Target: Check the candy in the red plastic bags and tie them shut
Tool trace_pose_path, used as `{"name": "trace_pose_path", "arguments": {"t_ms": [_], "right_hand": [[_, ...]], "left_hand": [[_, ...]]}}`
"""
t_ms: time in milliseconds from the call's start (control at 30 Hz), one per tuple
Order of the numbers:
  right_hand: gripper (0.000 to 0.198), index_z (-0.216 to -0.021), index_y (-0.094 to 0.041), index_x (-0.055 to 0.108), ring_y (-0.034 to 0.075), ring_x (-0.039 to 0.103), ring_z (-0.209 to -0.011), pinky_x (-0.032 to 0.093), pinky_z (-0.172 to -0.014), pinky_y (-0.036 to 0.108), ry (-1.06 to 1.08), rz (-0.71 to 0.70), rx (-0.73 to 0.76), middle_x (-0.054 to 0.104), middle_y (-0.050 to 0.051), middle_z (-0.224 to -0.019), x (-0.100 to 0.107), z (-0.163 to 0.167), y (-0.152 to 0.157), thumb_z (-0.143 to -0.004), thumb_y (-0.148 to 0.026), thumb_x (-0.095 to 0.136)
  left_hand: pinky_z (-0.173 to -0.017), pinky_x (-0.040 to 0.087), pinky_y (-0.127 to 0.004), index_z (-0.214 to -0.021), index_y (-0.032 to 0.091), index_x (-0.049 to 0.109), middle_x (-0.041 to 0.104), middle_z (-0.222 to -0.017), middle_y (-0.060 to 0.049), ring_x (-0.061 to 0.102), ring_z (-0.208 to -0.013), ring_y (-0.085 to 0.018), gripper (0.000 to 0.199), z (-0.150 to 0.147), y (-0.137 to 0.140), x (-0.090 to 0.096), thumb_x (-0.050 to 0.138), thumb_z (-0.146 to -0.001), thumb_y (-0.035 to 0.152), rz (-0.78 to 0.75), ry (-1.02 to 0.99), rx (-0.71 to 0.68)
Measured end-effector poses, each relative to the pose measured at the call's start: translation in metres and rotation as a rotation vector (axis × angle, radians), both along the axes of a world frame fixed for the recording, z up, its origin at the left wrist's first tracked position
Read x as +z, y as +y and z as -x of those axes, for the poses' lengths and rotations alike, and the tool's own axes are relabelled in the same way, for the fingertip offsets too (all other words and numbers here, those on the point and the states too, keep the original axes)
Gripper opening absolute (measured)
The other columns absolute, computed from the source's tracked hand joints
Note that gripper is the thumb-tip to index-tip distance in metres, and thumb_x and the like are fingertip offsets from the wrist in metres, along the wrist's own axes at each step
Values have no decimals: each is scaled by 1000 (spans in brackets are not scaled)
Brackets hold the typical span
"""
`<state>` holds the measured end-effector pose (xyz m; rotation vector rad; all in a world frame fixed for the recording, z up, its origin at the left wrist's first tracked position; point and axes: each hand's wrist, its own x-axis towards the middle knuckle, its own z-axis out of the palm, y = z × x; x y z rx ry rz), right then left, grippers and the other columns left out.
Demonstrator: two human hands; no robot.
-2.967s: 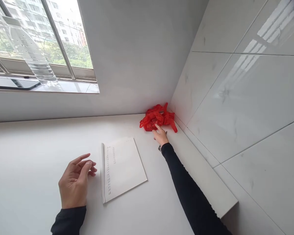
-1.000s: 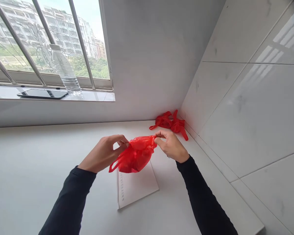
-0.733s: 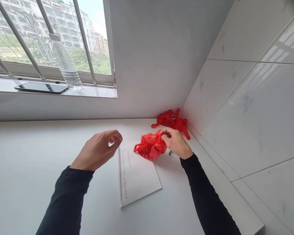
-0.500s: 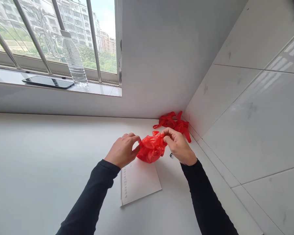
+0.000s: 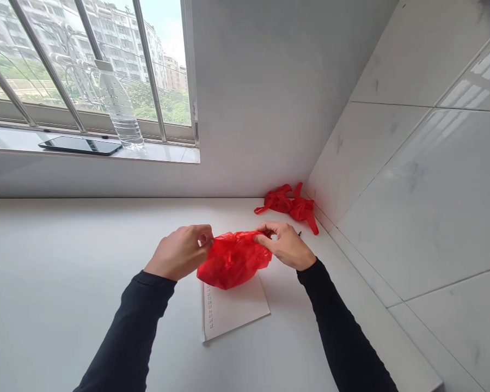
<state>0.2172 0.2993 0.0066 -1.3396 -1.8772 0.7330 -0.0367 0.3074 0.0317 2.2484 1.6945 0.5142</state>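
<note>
A thin red plastic bag [image 5: 234, 264] is stretched between my two hands above the table. My left hand [image 5: 183, 250] pinches its left edge, fingers closed. On the other side my right hand [image 5: 285, 244] grips the bag's upper right edge between thumb and fingers. Under the bag lies a white spiral-bound notebook [image 5: 239, 316], its upper part covered by the red plastic. Whatever may be inside the bag cannot be made out.
More crumpled red plastic bags [image 5: 289, 204] lie in the back right corner against the tiled wall [image 5: 441, 218]. On the windowsill are a clear water bottle [image 5: 124, 122] and a dark phone or tablet [image 5: 79, 145]. A small dark object [image 5: 299, 234] shows beside my right hand.
My left hand has moved left and the bag has gone from bunched up to spread wide. It now hangs lower over the notebook. My right hand has shifted slightly left.
</note>
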Motion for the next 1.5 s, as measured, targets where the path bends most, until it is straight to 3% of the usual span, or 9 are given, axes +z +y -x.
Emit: {"name": "trace_pose_path", "arguments": {"t_ms": [200,333,400,533,633,900,1167,1400,1500], "right_hand": [[15,-93,-23,71,22,68,-91,52,-86,38,27,-13,-88,75,4,-95,-3,-14,9,-90,-31,59],[16,-100,-24,67,20,67,-95,52,-87,35,35,-13,-46,73,3,-103,-2,-2,5,-89,-34,62],[21,-103,-25,67,18,66,-86,52,-81,33,29,-10,-25,72,1,-95,-2,5,2,-90,-41,64],[20,-95,-25,65,16,58,-70,47,-71,32,24,-21,-41,65,-2,-76,-5,6,4,-93,-44,59],[20,-91,-23,62,18,61,-78,48,-74,34,41,-44,-95,67,1,-85,-8,-5,11,-94,-42,57],[38,-124,-26,59,20,63,-113,48,-98,35,107,-103,-21,67,4,-124,-4,9,4,-92,-44,64],[20,-96,-20,63,22,63,-95,47,-90,37,150,-154,-151,69,6,-100,-8,2,12,-94,-38,55],[24,-89,-23,57,17,57,-77,45,-72,29,158,-96,-70,62,-2,-84,-1,12,1,-89,-45,66],[30,-85,-22,59,16,53,-68,43,-67,28,160,-79,-47,59,-2,-76,-1,12,1,-95,-51,58]], "left_hand": [[-57,46,-34,-76,27,69,76,-86,-5,68,-75,-27,24,30,7,1,50,-83,40,8,-33,108],[-89,52,-41,-135,28,59,66,-134,-9,63,-115,-32,54,20,7,-7,53,-83,42,-57,-92,2],[-97,49,-41,-148,31,47,65,-134,-7,60,-121,-30,65,8,5,-9,54,-83,40,-54,-114,-87],[-72,49,-37,-106,26,69,70,-85,-5,66,-86,-27,31,-5,5,-9,47,-86,36,9,-122,-90],[-66,46,-35,-84,25,65,67,-80,-4,63,-76,-24,20,1,8,-7,46,-86,33,28,-153,-33],[-72,47,-31,-85,26,50,65,-87,-1,58,-78,-19,16,0,3,-1,43,-93,39,3,-310,0],[-61,47,-32,-89,24,54,64,-77,-2,59,-69,-21,20,23,6,5,44,-92,41,25,-354,110],[-104,48,-39,-148,39,41,59,-144,-2,55,-132,-26,69,-4,-1,-1,64,-84,54,-46,-363,-50],[-97,49,-36,-125,33,64,71,-124,-1,65,-113,-25,41,-10,-2,-2,62,-85,43,-96,-346,-59]]}}
